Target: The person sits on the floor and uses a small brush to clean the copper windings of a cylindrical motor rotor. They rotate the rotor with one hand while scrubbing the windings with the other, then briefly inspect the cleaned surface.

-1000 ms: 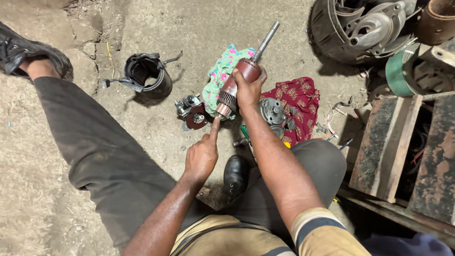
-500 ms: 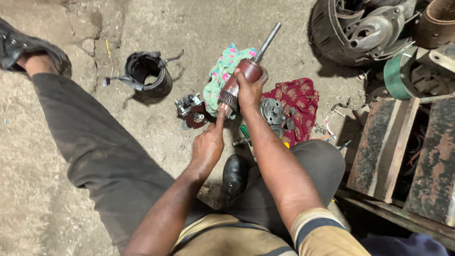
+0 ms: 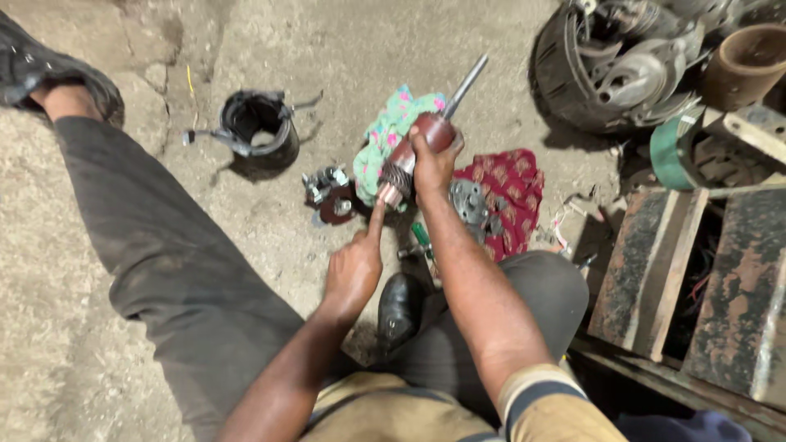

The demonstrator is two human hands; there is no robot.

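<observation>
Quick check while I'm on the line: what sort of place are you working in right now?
Most likely an informal motor repair workshop, worked on the ground. The right hand holds a motor armature over a bare concrete floor, with a black motor housing and a large dismantled motor nearby.

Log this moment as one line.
right hand: grips motor armature, shaft up | left hand: index fingertip at its lower end | below: green cloth, red cloth on floor

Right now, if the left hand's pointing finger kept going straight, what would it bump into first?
The left hand points its finger up at the lower end of the motor part held in the right hand. It looks almost touching already, though depth is hard to judge.
</observation>
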